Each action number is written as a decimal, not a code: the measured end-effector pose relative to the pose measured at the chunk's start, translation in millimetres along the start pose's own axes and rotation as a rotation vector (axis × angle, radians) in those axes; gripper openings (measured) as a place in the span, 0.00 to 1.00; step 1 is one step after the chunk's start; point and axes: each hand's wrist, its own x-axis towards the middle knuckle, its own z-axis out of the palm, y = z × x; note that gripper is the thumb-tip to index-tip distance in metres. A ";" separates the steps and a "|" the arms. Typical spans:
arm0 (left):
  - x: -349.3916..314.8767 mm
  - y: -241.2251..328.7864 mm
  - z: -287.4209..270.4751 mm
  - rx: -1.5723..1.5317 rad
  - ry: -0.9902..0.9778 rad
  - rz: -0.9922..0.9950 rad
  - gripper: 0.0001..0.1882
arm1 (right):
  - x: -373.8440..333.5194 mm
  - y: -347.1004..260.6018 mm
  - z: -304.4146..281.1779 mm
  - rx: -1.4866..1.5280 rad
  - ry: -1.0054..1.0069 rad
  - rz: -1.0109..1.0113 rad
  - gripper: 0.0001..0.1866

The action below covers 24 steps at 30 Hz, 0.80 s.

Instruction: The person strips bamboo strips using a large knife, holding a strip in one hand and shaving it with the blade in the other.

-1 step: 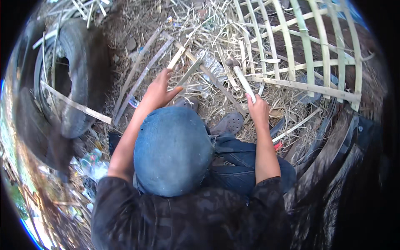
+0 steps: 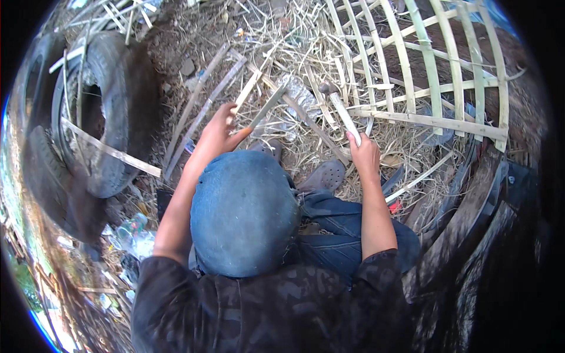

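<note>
My left hand [image 2: 219, 132] is open, its fingers slightly curled and its thumb apart from them. Close to its fingertips is the lower end of a pale bamboo strip [image 2: 248, 93]. A flat greyish blade [image 2: 268, 108], perhaps a knife's, slants up and right from beside the thumb tip; its handle cannot be made out. My right hand [image 2: 366, 154] is closed round the lower end of a hammer [image 2: 344, 116] with a pale handle. The hammer's rounded dark head points up and away from me, above the scattered strips.
An open bamboo lattice [image 2: 432, 76] stands at the far right. Old tyres [image 2: 112, 112] lie on the left. Long flat strips [image 2: 203, 112] rest on the ground ahead, among shavings [image 2: 282, 35]. Weathered timber [image 2: 465, 229] lies to the right, and plastic litter [image 2: 135, 235] to the left.
My left hand has drawn back slightly from the bamboo strip and the blade, showing more of both. My right hand keeps its hold on the hammer with hardly any movement.
</note>
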 end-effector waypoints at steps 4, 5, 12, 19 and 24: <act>-75.2 5.6 -58.8 -0.578 0.119 -0.023 0.25 | 21.4 -23.3 -3.9 0.172 0.021 -0.017 0.25; -90.9 11.8 -70.8 -0.652 0.167 -0.012 0.23 | 34.8 -29.6 -7.7 0.178 0.022 -0.045 0.25; -92.9 41.2 -94.8 -0.438 0.201 0.117 0.20 | 93.1 -92.4 -5.6 0.069 0.189 -0.198 0.24; 47.0 69.4 -38.6 0.426 -0.127 0.535 0.22 | 48.1 -107.7 40.0 0.063 -0.021 -0.348 0.19; 140.0 46.0 22.9 1.128 -0.311 0.597 0.39 | 26.0 -113.2 60.2 -0.012 0.144 -0.326 0.16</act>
